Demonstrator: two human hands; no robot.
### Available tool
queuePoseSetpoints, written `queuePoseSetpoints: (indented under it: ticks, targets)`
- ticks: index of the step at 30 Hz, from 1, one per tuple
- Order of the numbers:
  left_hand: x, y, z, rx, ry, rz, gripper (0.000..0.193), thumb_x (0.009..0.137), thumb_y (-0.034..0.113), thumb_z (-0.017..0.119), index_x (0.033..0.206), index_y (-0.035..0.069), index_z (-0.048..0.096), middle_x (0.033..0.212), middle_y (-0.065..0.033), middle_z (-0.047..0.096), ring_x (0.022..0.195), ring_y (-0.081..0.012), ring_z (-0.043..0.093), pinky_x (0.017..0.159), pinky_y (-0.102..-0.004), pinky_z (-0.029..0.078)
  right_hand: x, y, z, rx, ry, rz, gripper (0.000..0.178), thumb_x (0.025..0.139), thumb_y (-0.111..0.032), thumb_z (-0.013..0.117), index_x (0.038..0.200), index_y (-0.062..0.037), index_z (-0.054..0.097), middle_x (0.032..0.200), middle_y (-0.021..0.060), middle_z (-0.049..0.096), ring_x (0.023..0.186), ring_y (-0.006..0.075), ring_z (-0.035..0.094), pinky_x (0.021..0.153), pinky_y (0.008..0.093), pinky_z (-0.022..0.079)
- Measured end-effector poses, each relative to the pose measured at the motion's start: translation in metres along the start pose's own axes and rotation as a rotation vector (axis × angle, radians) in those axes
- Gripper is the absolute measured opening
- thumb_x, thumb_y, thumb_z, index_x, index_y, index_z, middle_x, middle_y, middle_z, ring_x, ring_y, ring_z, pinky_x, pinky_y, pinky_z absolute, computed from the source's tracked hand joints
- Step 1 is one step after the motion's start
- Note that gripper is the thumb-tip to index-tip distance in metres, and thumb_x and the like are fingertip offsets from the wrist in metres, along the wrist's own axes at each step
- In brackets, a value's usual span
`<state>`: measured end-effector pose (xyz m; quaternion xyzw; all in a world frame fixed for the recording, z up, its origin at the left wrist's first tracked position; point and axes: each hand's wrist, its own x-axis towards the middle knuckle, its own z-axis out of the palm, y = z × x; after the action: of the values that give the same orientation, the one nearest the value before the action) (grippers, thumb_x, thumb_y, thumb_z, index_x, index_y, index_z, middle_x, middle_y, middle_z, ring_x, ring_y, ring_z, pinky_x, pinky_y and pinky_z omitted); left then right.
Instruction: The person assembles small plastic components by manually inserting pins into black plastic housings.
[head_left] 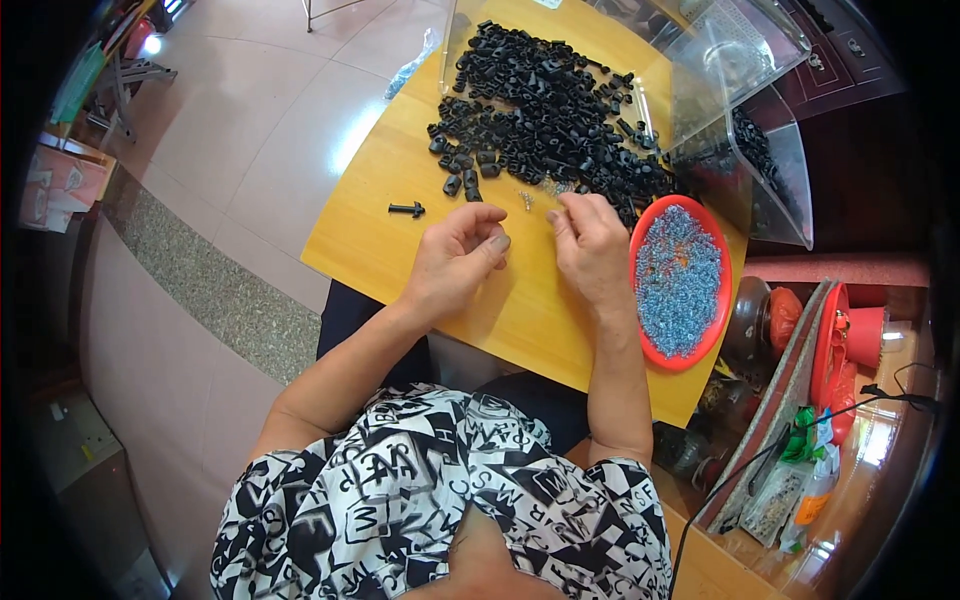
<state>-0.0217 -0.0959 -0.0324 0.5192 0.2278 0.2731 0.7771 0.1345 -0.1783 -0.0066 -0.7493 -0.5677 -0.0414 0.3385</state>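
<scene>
My left hand is over the yellow table, its fingers curled toward the thumb; whatever it may hold is hidden. To its right my right hand has thumb and forefinger drawn together at a few small metal springs; I cannot make out anything in its pinch. One more small spring lies between the hands. Beyond them spreads a large heap of small black plastic parts. A single black rod-shaped piece lies apart on the left. Beside my right hand, a red oval tray is full of silvery springs.
Clear plastic bins, one with black parts inside, stand at the table's far right. Right of the table, a lower surface carries a red pot, packets and a black cable. Tiled floor lies to the left.
</scene>
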Motion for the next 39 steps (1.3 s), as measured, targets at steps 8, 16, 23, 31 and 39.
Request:
queuePoseSetpoints:
  ticks: [8,16,23,31,39]
  targets:
    - [0.000,0.003,0.002,-0.060,-0.052,-0.001,0.024,0.083,0.002,0.053,0.105,-0.006,0.047,0.079,-0.0039,0.054,0.069,-0.0082,0.052,0.063,-0.0206,0.044,0.011,-0.018,0.021,-0.181,-0.073,-0.145,0.011,0.068,-0.006,0.060,0.075,-0.0027,0.052,0.077,0.0117,0.051,0.076,0.0287,0.051,0.064,0.0360,0.044]
    - [-0.001,0.003,0.002,-0.045,-0.038,-0.017,0.023,0.083,0.001,0.052,0.105,-0.007,0.047,0.079,-0.0042,0.054,0.069,-0.0087,0.052,0.063,-0.0210,0.044,0.012,-0.008,0.025,-0.164,0.036,-0.230,0.012,0.066,0.000,0.052,0.078,-0.0024,0.053,0.077,0.0120,0.051,0.074,0.0288,0.050,0.063,0.0362,0.044]
    - [0.000,0.000,-0.001,-0.040,-0.047,-0.007,0.025,0.084,0.005,0.056,0.106,-0.003,0.048,0.083,-0.0033,0.054,0.071,-0.0082,0.052,0.062,-0.0197,0.043,0.011,-0.007,0.016,-0.011,0.104,-0.254,0.020,0.069,0.000,0.060,0.088,0.0009,0.056,0.082,0.0139,0.055,0.075,0.0308,0.051,0.066,0.0376,0.043]
    - [0.002,-0.002,0.000,-0.134,0.037,-0.035,0.026,0.083,0.002,0.055,0.108,-0.003,0.046,0.086,-0.0050,0.054,0.072,-0.0101,0.053,0.061,-0.0208,0.044,0.001,-0.009,0.007,-0.010,0.043,-0.196,0.020,0.066,0.000,0.061,0.086,-0.0001,0.056,0.082,0.0136,0.054,0.077,0.0305,0.051,0.068,0.0382,0.043]
    - [-0.001,-0.007,0.004,-0.116,0.055,0.054,0.026,0.083,-0.001,0.053,0.108,-0.002,0.046,0.087,-0.0060,0.054,0.073,-0.0115,0.055,0.060,-0.0211,0.046,0.003,-0.017,0.022,-0.217,-0.110,-0.209,0.009,0.068,-0.003,0.058,0.075,-0.0024,0.052,0.077,0.0118,0.048,0.077,0.0289,0.048,0.066,0.0375,0.041]
